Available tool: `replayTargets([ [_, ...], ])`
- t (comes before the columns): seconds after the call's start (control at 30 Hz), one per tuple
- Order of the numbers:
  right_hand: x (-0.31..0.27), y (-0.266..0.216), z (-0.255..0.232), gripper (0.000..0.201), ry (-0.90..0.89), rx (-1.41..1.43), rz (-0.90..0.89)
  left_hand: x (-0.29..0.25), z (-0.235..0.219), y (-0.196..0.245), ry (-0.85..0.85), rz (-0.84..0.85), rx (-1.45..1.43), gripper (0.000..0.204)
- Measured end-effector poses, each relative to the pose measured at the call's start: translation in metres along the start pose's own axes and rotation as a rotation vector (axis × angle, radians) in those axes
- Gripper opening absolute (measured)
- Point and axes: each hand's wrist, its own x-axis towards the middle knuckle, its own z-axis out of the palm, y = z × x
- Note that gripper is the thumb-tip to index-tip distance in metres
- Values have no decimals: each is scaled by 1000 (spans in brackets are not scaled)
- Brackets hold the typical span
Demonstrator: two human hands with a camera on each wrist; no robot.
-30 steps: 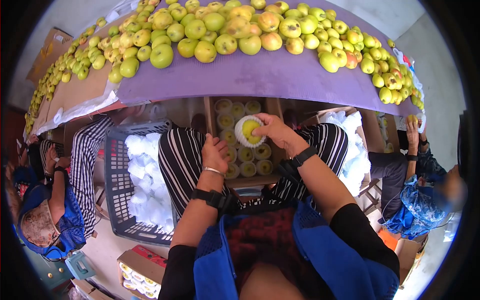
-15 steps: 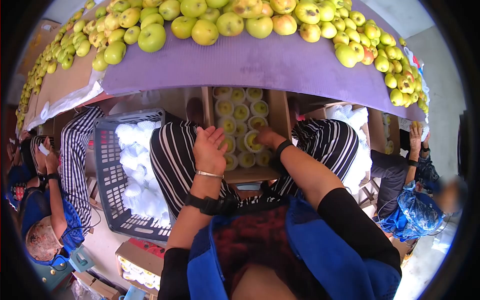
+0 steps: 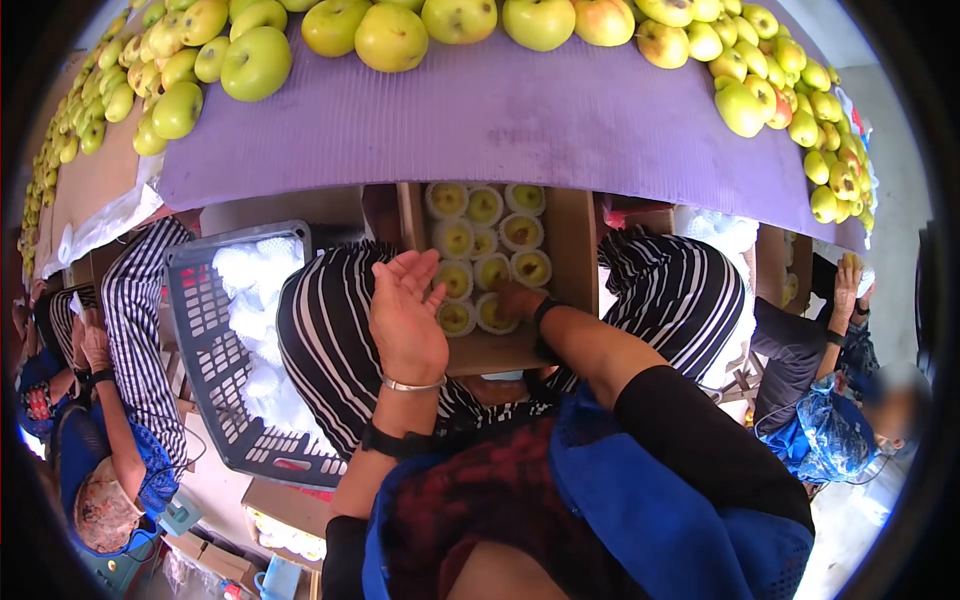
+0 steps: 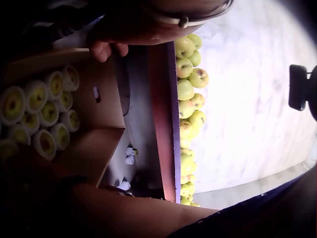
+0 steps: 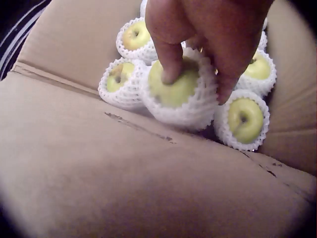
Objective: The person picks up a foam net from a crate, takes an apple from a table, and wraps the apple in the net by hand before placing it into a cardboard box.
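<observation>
My right hand (image 5: 208,34) reaches down into a cardboard box (image 3: 575,240) between my knees. In the right wrist view it grips a yellow-green apple (image 5: 171,91) in a white foam net, thumb on the apple's top and fingers round its far side. That apple sits close by the box's near wall, between two other netted apples (image 5: 245,121). Beside the box's left side, my left hand (image 3: 408,315) is held palm up with relaxed fingers, nothing in it. Rows of netted apples (image 3: 453,238) fill much of the box.
Loose apples (image 3: 390,38) are heaped on the purple-covered table (image 3: 400,130) ahead. A dark plastic crate (image 3: 205,350) of white foam nets (image 3: 262,330) stands by my left knee. One person (image 3: 115,440) sits at the left, another (image 3: 830,400) at the right.
The right hand has carried the netted apple down into the box, then shifted towards its near end. My left hand has stayed open beside the box. The head view has moved closer.
</observation>
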Motion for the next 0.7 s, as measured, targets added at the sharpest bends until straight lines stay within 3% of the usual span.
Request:
replayTargets([
  [0.07, -4, -4, 4, 65, 56, 9, -42, 0, 1, 0, -2, -3, 3, 43],
  [0.13, -6, -7, 6, 46, 185, -151, -47, 0, 2, 0, -18, 2, 9, 43],
  [0.23, -3, 3, 11, 36, 274, -152, -114, 0, 4, 0, -18, -5, 8, 42],
  [0.37, 7, -4, 18, 27, 101, -298, -125, 0, 5, -1, -2, -15, 7, 41],
  [0.53, 15, 7, 28, 21, 265, -152, -209, 1, 6, -1, -42, -10, 5, 40],
  [0.7, 17, 10, 30, 25, 268, -125, -165, 0, 5, -1, -49, 0, 10, 41],
])
